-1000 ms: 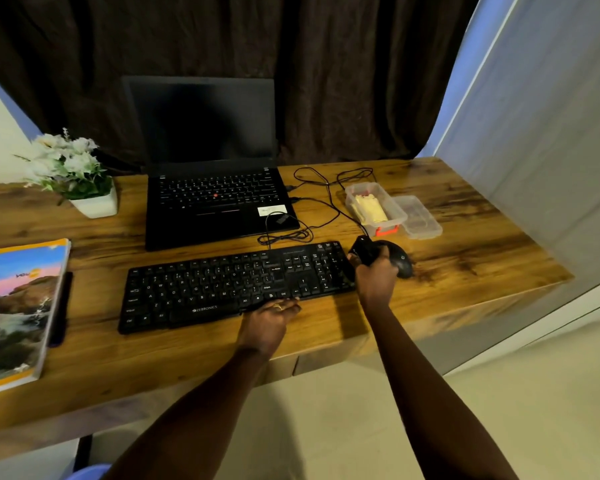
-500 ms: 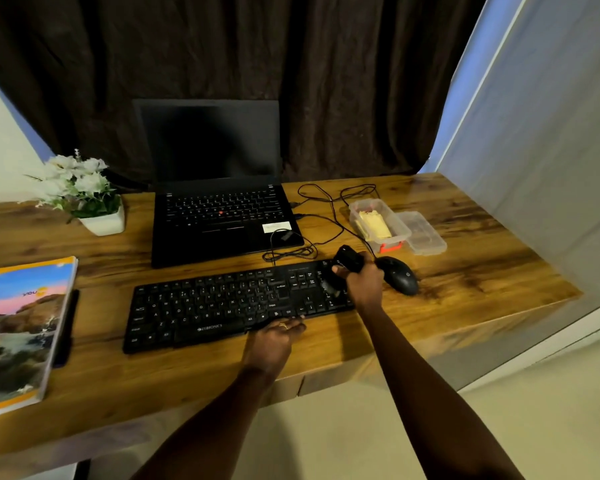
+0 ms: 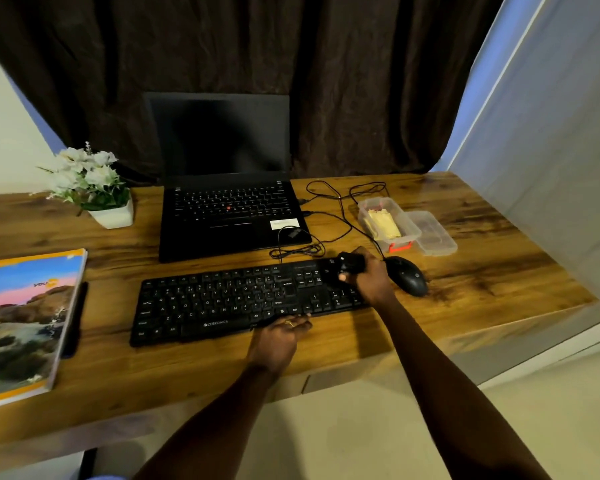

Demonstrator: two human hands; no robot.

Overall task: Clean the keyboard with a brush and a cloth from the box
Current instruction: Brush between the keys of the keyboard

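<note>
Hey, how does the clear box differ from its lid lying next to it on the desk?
The clear box is deeper, with raised walls; the lid is shallow and flat. The clear box holds a yellow cloth; the lid holds nothing that can be made out. The clear box has a red latch at its near end; none shows on the lid. Both are clear plastic, rectangular, and lie side by side on the wooden desk.

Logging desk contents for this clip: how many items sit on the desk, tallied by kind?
Computer gear: 3 (laptop, keyboard, mouse)
Plastic containers: 2 (box, lid)
Books: 1 (book)
Potted plants: 1 (plant)
Total: 7
</note>
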